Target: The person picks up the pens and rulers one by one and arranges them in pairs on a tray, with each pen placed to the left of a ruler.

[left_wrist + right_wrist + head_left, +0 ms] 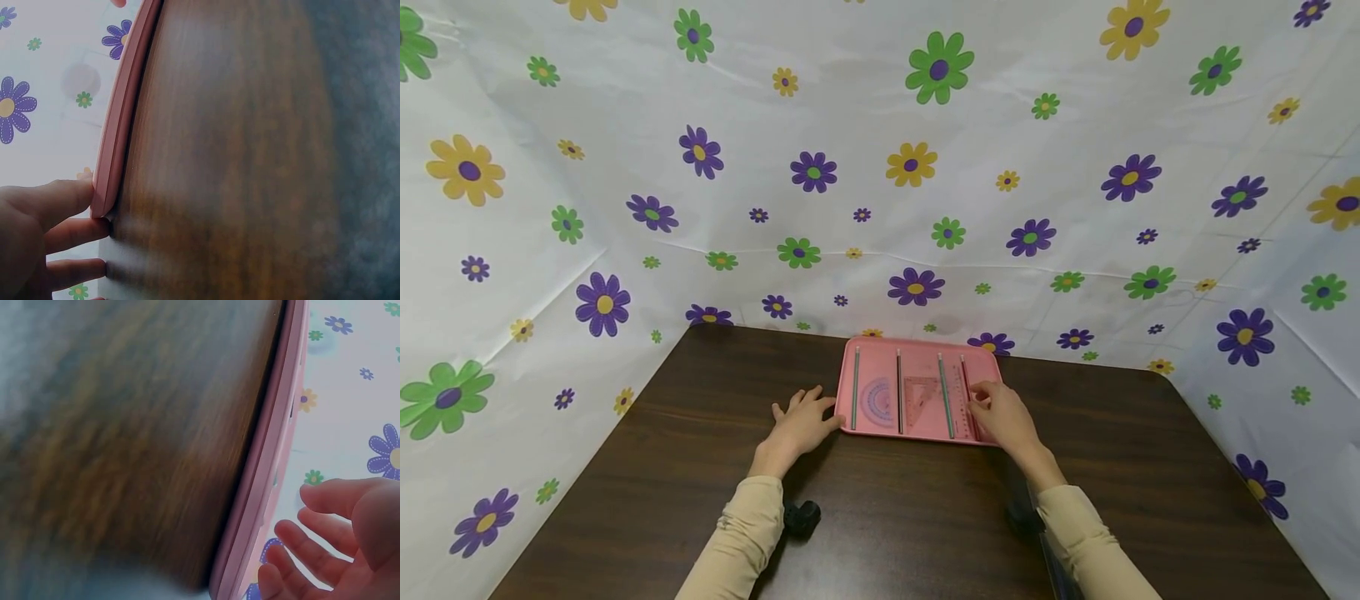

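Observation:
A pink tray (880, 360) lies on the brown table. On it are a green pencil (855, 392), a dark pencil (898, 396), a second green pencil (944, 393) and a red pencil (964, 372). Between them lie a clear protractor (877, 403), a set square (914, 407) and a clear ruler (958, 396). My left hand (801, 427) has its thumb at the tray's near left corner, fingers spread beside it. Over the tray's right side, my right hand (1002, 417) hovers by the red pencil, its fingers loosely bent with nothing visible between them in the right wrist view.
A white flower-print sheet (865, 125) rises behind the dark wooden table (760, 358) and along both sides. The tray's far rim is close to the sheet. A small black object (802, 518) shows beside the left forearm.

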Motion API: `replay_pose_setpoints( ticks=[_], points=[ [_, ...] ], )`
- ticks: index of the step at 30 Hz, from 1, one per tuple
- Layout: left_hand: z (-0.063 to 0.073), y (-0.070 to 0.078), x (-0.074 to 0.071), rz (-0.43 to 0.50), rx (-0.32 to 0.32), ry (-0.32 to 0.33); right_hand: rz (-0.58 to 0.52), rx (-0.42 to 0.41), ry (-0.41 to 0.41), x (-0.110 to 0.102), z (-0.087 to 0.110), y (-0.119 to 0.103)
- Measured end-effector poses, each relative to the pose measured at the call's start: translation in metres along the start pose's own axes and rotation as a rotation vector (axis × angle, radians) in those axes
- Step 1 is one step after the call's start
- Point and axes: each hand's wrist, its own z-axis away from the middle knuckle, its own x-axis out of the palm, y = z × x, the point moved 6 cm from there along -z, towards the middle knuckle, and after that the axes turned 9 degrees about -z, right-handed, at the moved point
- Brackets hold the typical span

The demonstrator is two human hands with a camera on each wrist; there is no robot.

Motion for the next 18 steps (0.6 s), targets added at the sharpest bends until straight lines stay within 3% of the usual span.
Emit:
replay_pose_setpoints(
  ticks=[8, 18],
  points=[
    [0.0, -0.001, 0.001, 0.002, -0.002, 0.0, -0.005, -0.016, -0.017, -0.004, 0.017, 0.004],
    [-0.001, -0.001, 0.001, -0.011, 0.001, 0.003, 0.04, -0.048, -0.103, -0.022, 0.039, -0.005]
  ],
)
